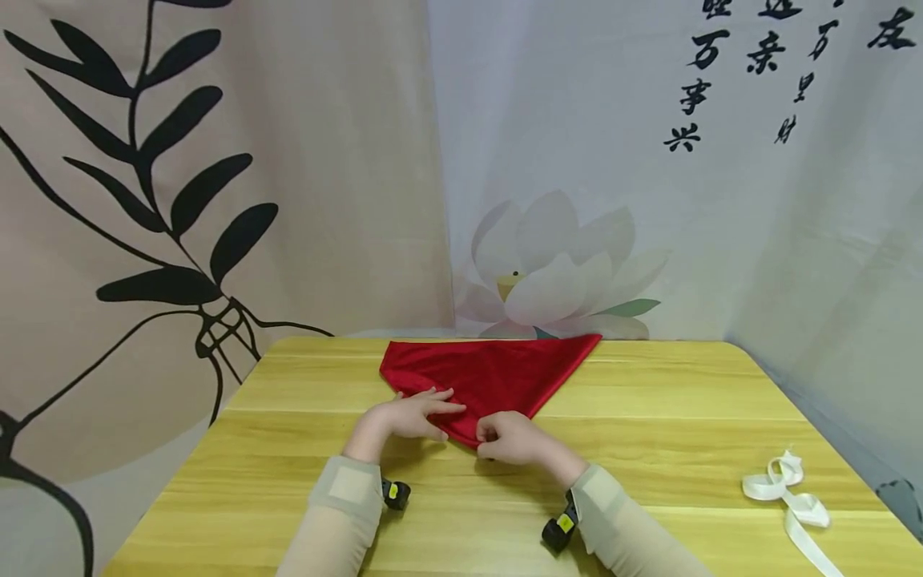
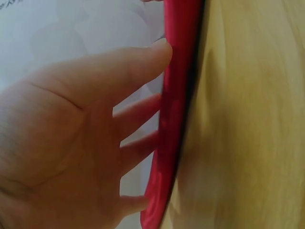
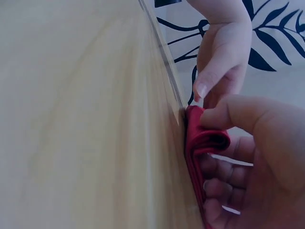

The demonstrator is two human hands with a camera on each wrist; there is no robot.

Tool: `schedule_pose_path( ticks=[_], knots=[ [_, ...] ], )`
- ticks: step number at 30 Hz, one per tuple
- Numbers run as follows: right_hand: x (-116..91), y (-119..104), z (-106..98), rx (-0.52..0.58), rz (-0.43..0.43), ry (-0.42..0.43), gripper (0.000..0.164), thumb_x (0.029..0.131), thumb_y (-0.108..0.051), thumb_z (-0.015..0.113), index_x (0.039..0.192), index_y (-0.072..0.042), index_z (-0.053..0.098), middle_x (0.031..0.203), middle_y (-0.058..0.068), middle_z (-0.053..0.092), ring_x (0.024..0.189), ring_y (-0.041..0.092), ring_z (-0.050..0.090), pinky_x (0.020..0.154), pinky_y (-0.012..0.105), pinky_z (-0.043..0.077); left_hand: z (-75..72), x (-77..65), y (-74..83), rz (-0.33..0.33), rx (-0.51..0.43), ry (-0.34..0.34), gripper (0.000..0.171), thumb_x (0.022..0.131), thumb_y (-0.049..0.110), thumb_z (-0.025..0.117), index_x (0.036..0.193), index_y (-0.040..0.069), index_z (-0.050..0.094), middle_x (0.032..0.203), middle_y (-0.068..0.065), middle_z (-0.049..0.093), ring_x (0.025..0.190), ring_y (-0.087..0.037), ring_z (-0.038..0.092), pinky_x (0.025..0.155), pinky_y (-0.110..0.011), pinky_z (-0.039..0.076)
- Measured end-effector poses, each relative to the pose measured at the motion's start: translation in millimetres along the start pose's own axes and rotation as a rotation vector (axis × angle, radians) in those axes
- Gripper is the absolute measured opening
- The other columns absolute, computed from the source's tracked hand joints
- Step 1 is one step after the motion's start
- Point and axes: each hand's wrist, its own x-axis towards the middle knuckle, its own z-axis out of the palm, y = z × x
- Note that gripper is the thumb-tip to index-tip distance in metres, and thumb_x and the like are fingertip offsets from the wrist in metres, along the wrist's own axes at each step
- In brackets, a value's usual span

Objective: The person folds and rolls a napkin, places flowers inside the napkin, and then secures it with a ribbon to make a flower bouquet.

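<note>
- One black plant print (image 1: 173,284) stands on the backdrop (image 1: 346,200), furthest left.
- My left hand (image 1: 411,415), one of two, has its fingers spread apart — they touch the near left edge of the cloth (image 1: 490,373).
- That one red cloth lies near the far side of the one table (image 1: 252,481), its near corner between my hands.
- My right hand (image 1: 513,439) is clamped on that corner, thumb and fingers pinching one rolled fold.
- Two black wrist cameras, left (image 1: 396,494) and right (image 1: 559,529), one per arm.
- One white ribbon (image 1: 802,503) lies looped at the right — well apart from both hands.
</note>
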Motion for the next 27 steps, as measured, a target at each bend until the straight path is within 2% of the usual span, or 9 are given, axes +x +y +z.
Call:
schedule_pose_path(
  ticks=[7,12,17,21,27],
  knots=[
    [-1.1,8.8,1.3,0.083,0.037,0.003,0.011,0.081,-0.009,0.063,0.074,-0.016,0.058,0.060,-0.010,0.059,0.056,0.003,0.054,0.059,0.022,0.042,4.0,4.0,-1.7,-0.047,0.021,0.026,0.052,0.089,0.025,0.067,0.139,0.028,0.054,0.154,-0.006,0.033,0.144,-0.035,0.019,0.104,-0.072,0.004],
    [1.0,9.1,0.1,0.075,0.043,0.001,0.010,0.082,-0.011,0.063,0.074,-0.017,0.059,0.060,-0.010,0.058,0.055,0.005,0.051,0.058,0.023,0.041,6.8,6.9,-1.3,-0.085,0.051,0.076,0.047,0.089,0.016,0.067,0.133,0.030,0.060,0.151,-0.004,0.040,0.141,-0.032,0.027,0.104,-0.072,0.005],
    [1.2,7.6,-4.6,0.049,0.055,0.005,0.011,0.082,-0.012,0.063,0.074,-0.018,0.059,0.059,-0.010,0.055,0.054,0.005,0.048,0.058,0.024,0.040,6.2,10.0,1.3,-0.087,0.067,0.143,0.040,0.090,0.014,0.067,0.126,0.030,0.067,0.146,-0.004,0.047,0.137,-0.030,0.036,0.105,-0.071,0.007],
    [0.4,7.8,-5.8,0.076,0.033,0.007,0.011,0.083,-0.011,0.063,0.074,-0.017,0.058,0.059,-0.011,0.053,0.054,0.004,0.048,0.058,0.023,0.041,5.7,9.9,2.7,-0.093,0.073,0.141,0.035,0.092,0.016,0.065,0.124,0.029,0.068,0.144,-0.005,0.049,0.136,-0.029,0.038,0.104,-0.071,0.007],
    [1.2,8.6,-6.9,0.089,-0.019,0.045,0.011,0.082,-0.011,0.062,0.073,-0.017,0.058,0.058,-0.012,0.051,0.054,0.002,0.046,0.058,0.021,0.040,-0.3,9.1,6.5,-0.104,0.125,0.122,0.032,0.092,0.018,0.064,0.121,0.033,0.070,0.136,0.001,0.056,0.131,-0.021,0.045,0.104,-0.071,0.008]
  ],
)
